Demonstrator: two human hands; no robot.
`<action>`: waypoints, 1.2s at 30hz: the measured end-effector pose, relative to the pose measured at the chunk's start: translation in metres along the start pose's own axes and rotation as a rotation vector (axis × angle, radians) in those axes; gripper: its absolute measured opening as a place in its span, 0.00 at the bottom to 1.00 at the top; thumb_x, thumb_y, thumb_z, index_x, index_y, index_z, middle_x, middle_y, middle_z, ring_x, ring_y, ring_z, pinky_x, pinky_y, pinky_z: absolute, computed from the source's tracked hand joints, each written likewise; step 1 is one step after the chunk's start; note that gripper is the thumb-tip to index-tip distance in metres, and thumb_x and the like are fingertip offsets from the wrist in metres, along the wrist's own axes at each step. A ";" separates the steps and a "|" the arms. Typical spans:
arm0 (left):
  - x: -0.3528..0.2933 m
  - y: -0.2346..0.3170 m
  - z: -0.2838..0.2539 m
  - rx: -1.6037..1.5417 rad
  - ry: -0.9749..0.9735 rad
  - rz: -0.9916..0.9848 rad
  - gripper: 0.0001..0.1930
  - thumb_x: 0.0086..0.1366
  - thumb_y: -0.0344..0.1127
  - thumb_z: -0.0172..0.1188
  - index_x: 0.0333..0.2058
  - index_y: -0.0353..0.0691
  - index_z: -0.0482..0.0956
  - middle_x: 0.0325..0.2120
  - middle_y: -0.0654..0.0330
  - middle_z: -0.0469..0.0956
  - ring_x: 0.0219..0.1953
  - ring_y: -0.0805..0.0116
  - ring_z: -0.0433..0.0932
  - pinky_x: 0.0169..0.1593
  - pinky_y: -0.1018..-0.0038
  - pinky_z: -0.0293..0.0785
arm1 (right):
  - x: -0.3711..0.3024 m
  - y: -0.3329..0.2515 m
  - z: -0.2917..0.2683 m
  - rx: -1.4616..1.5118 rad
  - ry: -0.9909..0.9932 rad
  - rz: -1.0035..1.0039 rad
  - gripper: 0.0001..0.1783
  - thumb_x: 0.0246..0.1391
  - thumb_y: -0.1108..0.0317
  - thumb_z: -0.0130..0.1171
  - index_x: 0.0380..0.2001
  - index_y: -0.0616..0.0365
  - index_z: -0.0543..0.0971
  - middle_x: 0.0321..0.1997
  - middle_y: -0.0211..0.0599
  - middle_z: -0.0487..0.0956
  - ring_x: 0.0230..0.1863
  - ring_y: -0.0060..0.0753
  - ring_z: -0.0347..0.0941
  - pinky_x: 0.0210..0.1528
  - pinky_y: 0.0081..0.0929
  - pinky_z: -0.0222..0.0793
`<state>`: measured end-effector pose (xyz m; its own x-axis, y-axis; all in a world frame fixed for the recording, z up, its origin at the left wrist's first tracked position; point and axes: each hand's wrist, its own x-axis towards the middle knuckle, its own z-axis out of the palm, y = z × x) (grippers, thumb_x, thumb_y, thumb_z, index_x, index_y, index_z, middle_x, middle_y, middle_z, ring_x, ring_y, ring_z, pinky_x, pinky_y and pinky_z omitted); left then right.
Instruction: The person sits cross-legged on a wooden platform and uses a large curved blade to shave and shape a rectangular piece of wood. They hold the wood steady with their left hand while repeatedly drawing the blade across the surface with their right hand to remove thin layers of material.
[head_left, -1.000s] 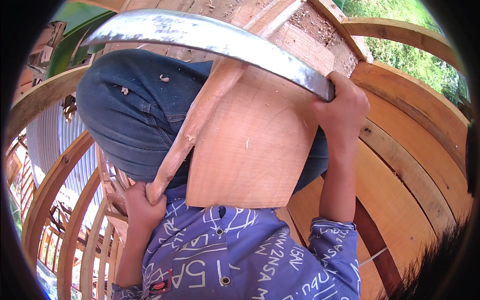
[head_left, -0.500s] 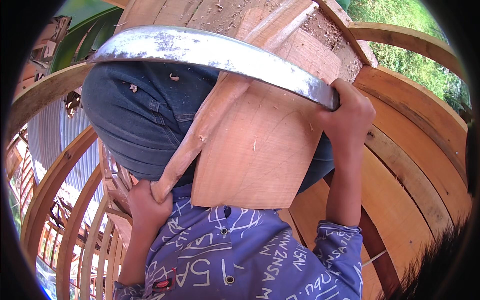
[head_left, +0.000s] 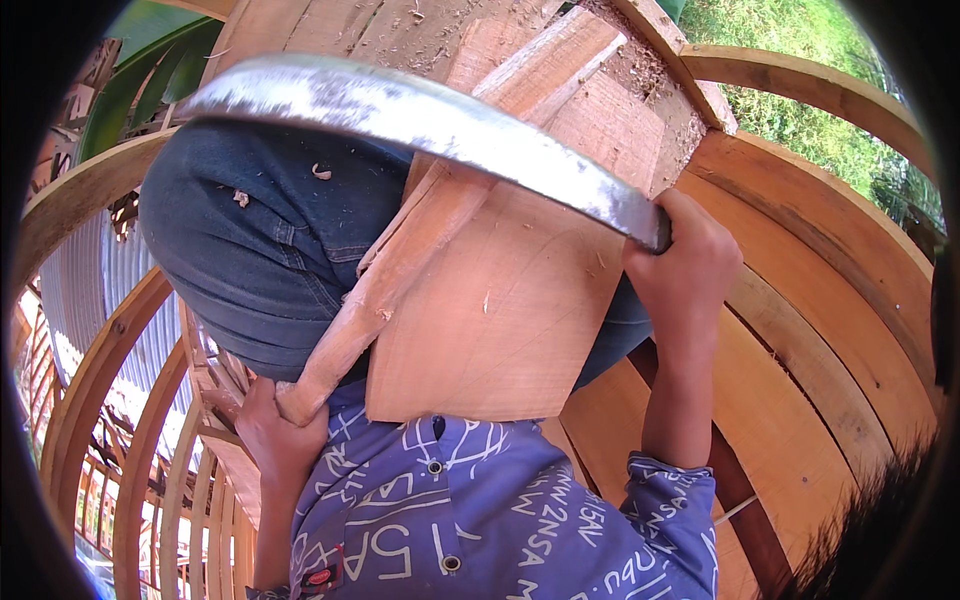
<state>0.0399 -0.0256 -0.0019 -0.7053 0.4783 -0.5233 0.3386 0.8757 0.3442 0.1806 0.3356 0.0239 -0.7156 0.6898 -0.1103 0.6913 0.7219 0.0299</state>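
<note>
My right hand (head_left: 690,245) is closed at the near-right end of a machete (head_left: 400,107), whose long, worn metal blade stretches leftward over my thigh. The blade passes across a roughly hewn wooden stick (head_left: 400,262) and hides part of it; I cannot tell whether the two touch. My left hand (head_left: 283,425) is wrapped round the stick's narrow near end. From there the stick slants away to the upper right, its far end broader and split-faced. Beneath it, a flat wooden board (head_left: 495,320) leans from the bench toward my shirt.
Wood shavings lie on the plank bench (head_left: 390,35) and on my dark jeans (head_left: 250,240). Curved wooden slats (head_left: 100,350) rise at the left, with a corrugated metal sheet (head_left: 95,270) beyond. Plank walling (head_left: 810,310) bounds the right side, and grass (head_left: 790,110) shows outside.
My left hand and the stick have shifted a little left and toward me. The stick looks turned, showing more of its rough, split side. My right hand still holds the machete.
</note>
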 end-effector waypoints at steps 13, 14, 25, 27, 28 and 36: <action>0.003 0.016 -0.011 0.001 0.109 0.064 0.27 0.33 0.44 0.78 0.26 0.35 0.71 0.19 0.53 0.70 0.22 0.55 0.70 0.29 0.65 0.66 | -0.001 0.007 0.006 0.051 0.043 0.064 0.09 0.31 0.68 0.64 0.23 0.54 0.79 0.19 0.42 0.76 0.24 0.49 0.75 0.26 0.39 0.68; 0.007 0.018 -0.015 -0.017 0.134 0.079 0.29 0.32 0.46 0.79 0.26 0.35 0.71 0.19 0.54 0.70 0.22 0.57 0.70 0.28 0.66 0.66 | 0.001 0.014 0.009 0.033 0.053 0.090 0.10 0.31 0.68 0.64 0.23 0.55 0.79 0.20 0.42 0.76 0.24 0.49 0.75 0.27 0.39 0.68; 0.033 0.028 -0.016 -0.004 0.156 0.123 0.27 0.35 0.46 0.77 0.27 0.35 0.73 0.18 0.53 0.71 0.20 0.56 0.70 0.28 0.66 0.67 | 0.014 0.022 0.024 0.082 0.030 0.248 0.11 0.32 0.68 0.61 0.25 0.56 0.80 0.22 0.44 0.78 0.27 0.51 0.76 0.29 0.38 0.70; 0.035 0.026 -0.016 0.017 0.148 0.115 0.27 0.35 0.45 0.77 0.26 0.35 0.71 0.17 0.54 0.70 0.19 0.56 0.69 0.27 0.65 0.66 | 0.007 0.014 0.028 0.111 0.003 0.235 0.11 0.32 0.68 0.61 0.25 0.56 0.80 0.22 0.44 0.78 0.27 0.51 0.76 0.29 0.39 0.70; 0.035 0.025 -0.015 0.019 0.144 0.111 0.27 0.35 0.45 0.77 0.25 0.35 0.70 0.16 0.54 0.69 0.19 0.56 0.69 0.27 0.65 0.66 | 0.006 0.009 0.030 0.121 0.018 0.195 0.11 0.32 0.68 0.61 0.26 0.56 0.80 0.22 0.44 0.78 0.27 0.51 0.76 0.29 0.39 0.70; 0.037 0.029 -0.016 0.040 0.151 0.104 0.27 0.34 0.47 0.76 0.23 0.36 0.70 0.16 0.54 0.70 0.19 0.56 0.71 0.26 0.65 0.66 | 0.016 0.050 0.036 0.025 0.098 0.312 0.09 0.37 0.66 0.61 0.25 0.56 0.81 0.20 0.47 0.77 0.25 0.54 0.75 0.29 0.41 0.70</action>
<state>0.0142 0.0165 0.0014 -0.7494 0.5540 -0.3627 0.4370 0.8253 0.3578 0.2076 0.3812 -0.0122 -0.4743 0.8804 -0.0033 0.8801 0.4742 0.0229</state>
